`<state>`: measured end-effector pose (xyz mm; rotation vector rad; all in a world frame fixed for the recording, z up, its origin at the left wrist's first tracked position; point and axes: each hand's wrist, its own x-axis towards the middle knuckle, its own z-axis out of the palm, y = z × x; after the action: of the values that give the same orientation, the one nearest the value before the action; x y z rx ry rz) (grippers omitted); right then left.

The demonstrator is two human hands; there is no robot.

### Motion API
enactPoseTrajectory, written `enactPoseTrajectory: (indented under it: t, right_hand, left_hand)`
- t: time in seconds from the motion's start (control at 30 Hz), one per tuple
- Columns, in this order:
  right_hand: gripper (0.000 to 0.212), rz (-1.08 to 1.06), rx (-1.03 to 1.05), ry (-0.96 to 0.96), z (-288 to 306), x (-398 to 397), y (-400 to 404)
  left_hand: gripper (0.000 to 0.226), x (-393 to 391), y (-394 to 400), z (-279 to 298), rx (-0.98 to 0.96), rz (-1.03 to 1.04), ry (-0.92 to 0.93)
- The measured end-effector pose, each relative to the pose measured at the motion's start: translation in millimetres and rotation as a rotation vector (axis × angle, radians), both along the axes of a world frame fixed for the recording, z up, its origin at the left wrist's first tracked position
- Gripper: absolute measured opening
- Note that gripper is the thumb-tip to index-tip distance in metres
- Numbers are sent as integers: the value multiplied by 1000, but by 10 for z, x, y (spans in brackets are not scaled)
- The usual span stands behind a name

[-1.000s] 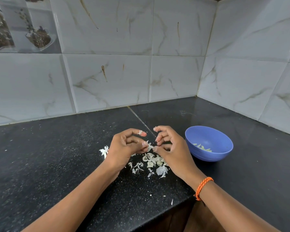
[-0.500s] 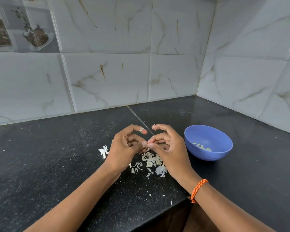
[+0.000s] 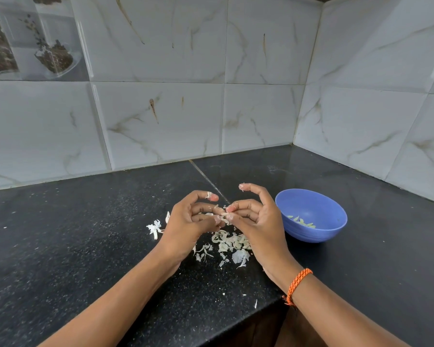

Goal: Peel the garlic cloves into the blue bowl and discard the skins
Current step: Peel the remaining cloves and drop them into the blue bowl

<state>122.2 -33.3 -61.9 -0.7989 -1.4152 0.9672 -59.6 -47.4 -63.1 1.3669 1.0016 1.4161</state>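
- My left hand [image 3: 186, 222] and my right hand [image 3: 254, 219] meet above the black counter [image 3: 73, 234], the fingers curled and the fingertips touching.
- Between the fingertips I pinch something small; I think it is a garlic clove, but my fingers hide it.
- The garlic skins [image 3: 229, 245] lie in a loose pile on the counter under my hands.
- The blue bowl [image 3: 321, 234] stands just right of my right hand, with a few peeled cloves [image 3: 302, 221] inside.
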Motion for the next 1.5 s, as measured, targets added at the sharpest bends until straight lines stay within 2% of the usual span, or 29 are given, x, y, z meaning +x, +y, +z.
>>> enactPoseTrajectory:
  t: [0.2,0.43,0.63,0.97,1.2,1.37,1.5]
  right_hand:
    - [57,-23,9,-106,-32,-12,5]
    - [54,-96,92,-338,-37,-39,-18]
    - [47,-194,130,-337,-59,-118,-42]
    - [61,-469,195,-263,-82,-254,-257]
    - [59,-596,211,-251,-113,-333,-327]
    - [54,-563,175,-244,-141,-328,-294]
    - [46,-340,119,-197,-99,-255,-192]
  left_hand:
    - [38,23,-26,30,1,60,-17]
    - [34,38,-33,28,-19,66,-1]
    - [40,32,-41,50,-22,54,-49]
    - [37,119,-67,32,-69,52,-185]
    - [34,215,-93,12,-77,55,-252]
    - [29,248,-119,-4,-20,106,-188]
    - [25,228,-112,-20,6,149,-157]
